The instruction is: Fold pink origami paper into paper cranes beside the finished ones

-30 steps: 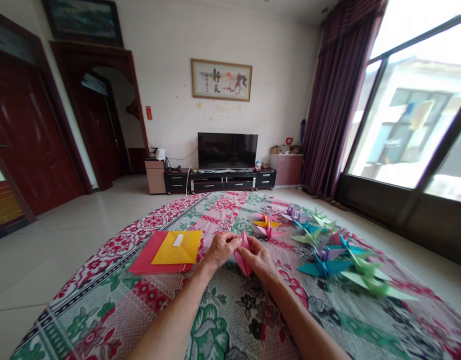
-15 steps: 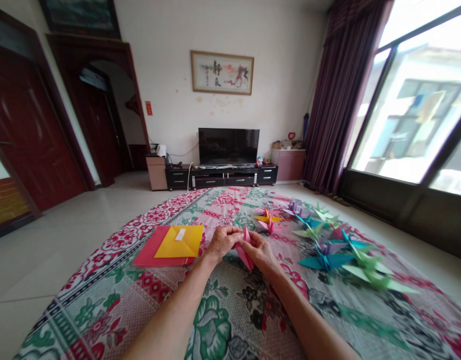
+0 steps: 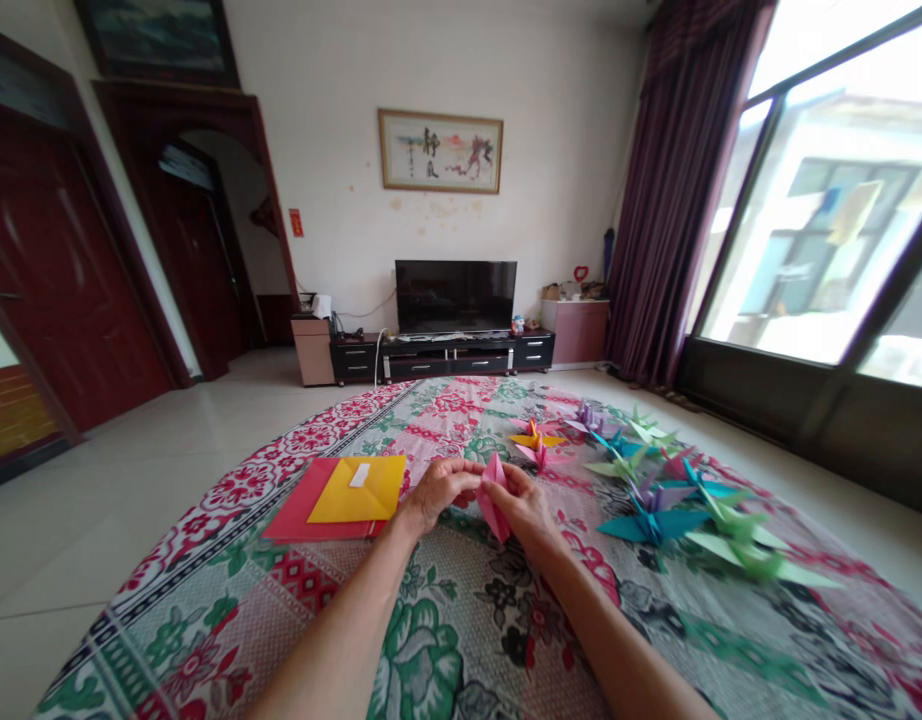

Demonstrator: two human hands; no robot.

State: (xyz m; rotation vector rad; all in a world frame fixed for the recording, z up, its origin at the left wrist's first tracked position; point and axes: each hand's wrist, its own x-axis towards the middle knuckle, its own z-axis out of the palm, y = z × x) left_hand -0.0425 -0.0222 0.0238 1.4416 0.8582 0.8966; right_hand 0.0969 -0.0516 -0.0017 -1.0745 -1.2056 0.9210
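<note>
A folded piece of pink origami paper (image 3: 494,508) stands on end between my hands, over the middle of the table. My right hand (image 3: 525,505) pinches it from the right, thumb on the near face. From the left, my left hand (image 3: 444,490) has its thumb and fingertips closed at the paper's left edge. Just beyond them sit a small pink paper crane (image 3: 539,457) and an orange paper crane (image 3: 536,438). To the left lies a yellow paper stack (image 3: 363,495) with a white label, on top of red paper (image 3: 292,510).
Several blue, green and purple paper cranes, among them a blue crane (image 3: 652,525) and a green crane (image 3: 757,560), spread over the right side. A floral cloth (image 3: 423,650) covers the round table. Beyond it stand a television (image 3: 456,297) and a low cabinet (image 3: 480,366).
The pink folded paper has turned slightly so more of its face shows. My left fingers have straightened a little at its edge. The view has tilted up slightly.
</note>
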